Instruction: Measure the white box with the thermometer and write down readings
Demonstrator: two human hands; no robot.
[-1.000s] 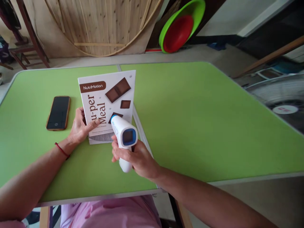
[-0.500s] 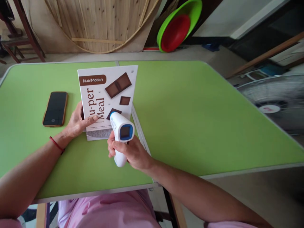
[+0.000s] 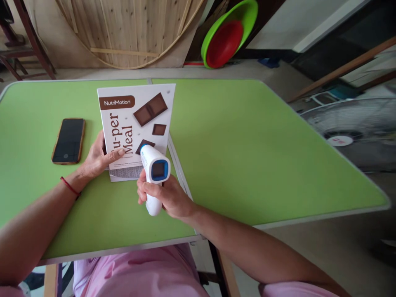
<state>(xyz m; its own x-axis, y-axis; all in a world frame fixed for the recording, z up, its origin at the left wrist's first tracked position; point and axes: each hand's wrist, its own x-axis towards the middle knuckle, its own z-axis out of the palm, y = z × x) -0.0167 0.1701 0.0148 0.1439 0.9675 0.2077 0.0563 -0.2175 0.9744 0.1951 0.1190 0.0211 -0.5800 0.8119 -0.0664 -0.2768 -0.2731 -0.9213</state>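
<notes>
My left hand (image 3: 100, 156) grips the lower left side of a white "NutriMotion" box (image 3: 123, 93), thumb across its front and the other fingers hidden behind it. The box stands tilted above the table, with brown lettering and chocolate pieces printed on it. Its lower flap or underside shows grey print. Wrapped round the handle of a white and blue infrared thermometer (image 3: 153, 159) is my right hand (image 3: 167, 196). The thermometer's nose points at the lower part of the box; whether they touch I cannot tell. Its screen faces me and looks dark.
A phone (image 3: 68, 141) in a brown case lies on the green table (image 3: 247, 156), left of the box. A metal-edged seam crosses the table. Beyond it are a green basin (image 3: 252, 16), a red basin (image 3: 224, 45) and a chair (image 3: 29, 45); a fan (image 3: 340, 128) is at the right.
The whole view has shifted slightly, so everything appears a little further left. Both hands keep their holds, and the thermometer stays in front of the box.
</notes>
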